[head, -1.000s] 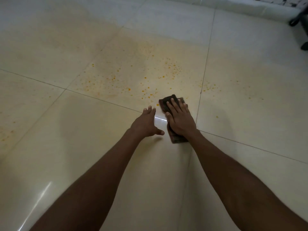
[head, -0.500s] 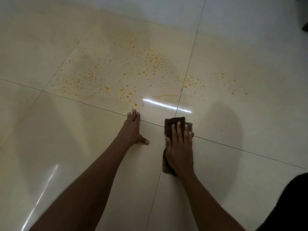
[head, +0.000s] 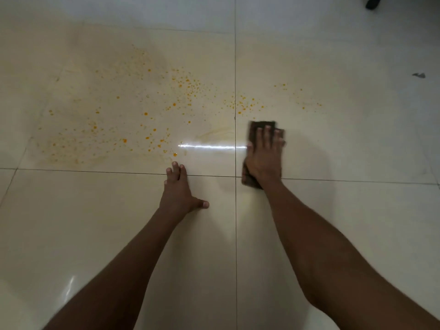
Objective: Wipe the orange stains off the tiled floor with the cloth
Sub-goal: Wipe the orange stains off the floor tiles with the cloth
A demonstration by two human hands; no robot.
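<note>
A folded dark brown cloth (head: 262,126) lies flat on the pale tiled floor (head: 345,144), just right of a vertical grout line. My right hand (head: 264,156) presses down on it with the fingers spread; most of the cloth is hidden under the palm. Orange stains (head: 142,120) speckle the tile to the left in a wide patch, and a smaller cluster (head: 242,103) sits just beyond the cloth. A faint yellowish smear (head: 219,135) marks the tile left of the cloth. My left hand (head: 181,194) rests flat on the floor, fingers apart, holding nothing.
Grout lines cross near the cloth's near end (head: 235,176). A small dark scrap (head: 419,75) lies on the floor at the far right. A dark object (head: 373,2) pokes in at the top right edge. A bright light reflection (head: 209,146) streaks the tile.
My right hand has slid the cloth across the vertical grout line, from the left tile onto the right one and forward toward the small cluster. The left hand stays planted on the floor.
</note>
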